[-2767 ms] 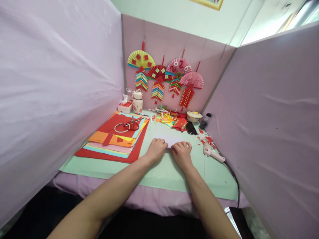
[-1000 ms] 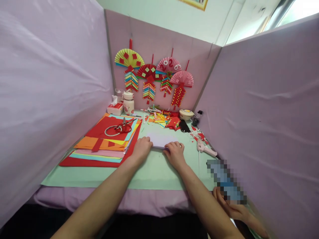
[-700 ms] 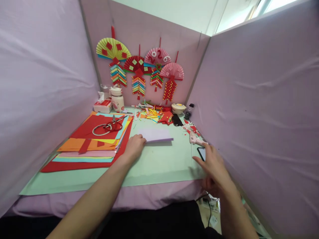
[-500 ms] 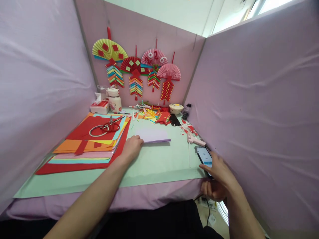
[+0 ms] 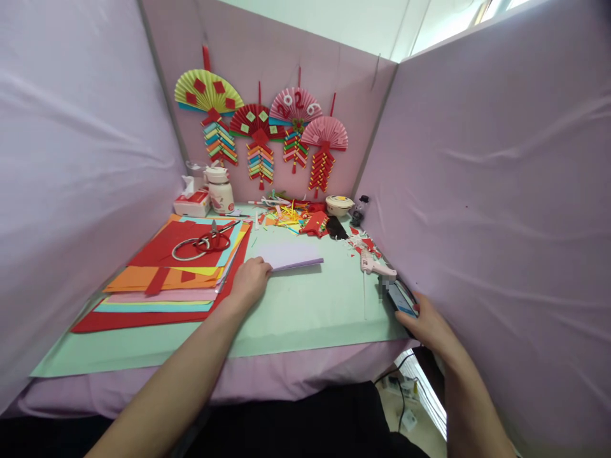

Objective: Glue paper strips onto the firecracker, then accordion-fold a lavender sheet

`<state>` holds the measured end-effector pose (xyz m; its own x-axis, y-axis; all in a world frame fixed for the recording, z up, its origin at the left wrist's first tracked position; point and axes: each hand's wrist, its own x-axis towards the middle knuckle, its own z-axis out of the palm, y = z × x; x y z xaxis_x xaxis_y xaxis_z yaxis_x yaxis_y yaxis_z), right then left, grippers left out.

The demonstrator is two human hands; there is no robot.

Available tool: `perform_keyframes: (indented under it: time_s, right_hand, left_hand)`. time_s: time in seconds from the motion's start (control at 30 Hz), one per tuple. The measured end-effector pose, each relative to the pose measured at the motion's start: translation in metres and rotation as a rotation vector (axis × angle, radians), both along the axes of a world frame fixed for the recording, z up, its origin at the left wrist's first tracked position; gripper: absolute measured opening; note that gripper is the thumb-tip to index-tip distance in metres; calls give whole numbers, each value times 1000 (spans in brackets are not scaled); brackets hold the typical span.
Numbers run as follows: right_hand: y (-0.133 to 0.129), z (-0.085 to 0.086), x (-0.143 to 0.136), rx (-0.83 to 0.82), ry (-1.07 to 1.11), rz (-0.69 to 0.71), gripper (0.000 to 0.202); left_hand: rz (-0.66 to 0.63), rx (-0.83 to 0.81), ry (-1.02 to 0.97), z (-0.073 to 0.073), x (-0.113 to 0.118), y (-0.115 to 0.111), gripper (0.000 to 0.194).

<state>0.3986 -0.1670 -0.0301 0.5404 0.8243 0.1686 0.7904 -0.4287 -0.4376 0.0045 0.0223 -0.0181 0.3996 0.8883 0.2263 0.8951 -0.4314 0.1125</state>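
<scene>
My left hand [image 5: 252, 278] rests on the mat with its fingers closed on the left end of a folded lilac paper [image 5: 296, 255]. At the table's right edge, my right hand [image 5: 430, 323] grips a dark phone [image 5: 403, 301] between thumb and fingers, its lit screen tilted. A pale pink glue gun [image 5: 377, 264] lies just beyond the phone. To the left of my left hand is a stack of coloured paper [image 5: 157, 280], with red-handled scissors [image 5: 213, 241] on top.
At the back stand a tissue box [image 5: 192, 203], a white jug [image 5: 219, 191] and a lidded bowl [image 5: 339, 205]. Paper scraps [image 5: 289, 215] lie between them. Paper fan ornaments [image 5: 294, 107] hang on the rear panel. Fabric-covered panels rise left and right.
My right hand and the phone have shifted right, and the phone is tilted more. A closed hand seen below it earlier is out of sight. My left hand still holds the paper.
</scene>
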Motion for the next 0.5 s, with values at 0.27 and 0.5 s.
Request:
perform_keyframes:
  time_s: [0.27, 0.5]
  right_hand:
    - [35, 23, -71, 126, 11, 175, 63]
    - [149, 23, -158, 83, -206, 115, 42]
  left_hand:
    - [111, -31, 49, 3, -6, 2, 32]
    - [108, -26, 23, 4, -11, 4, 31]
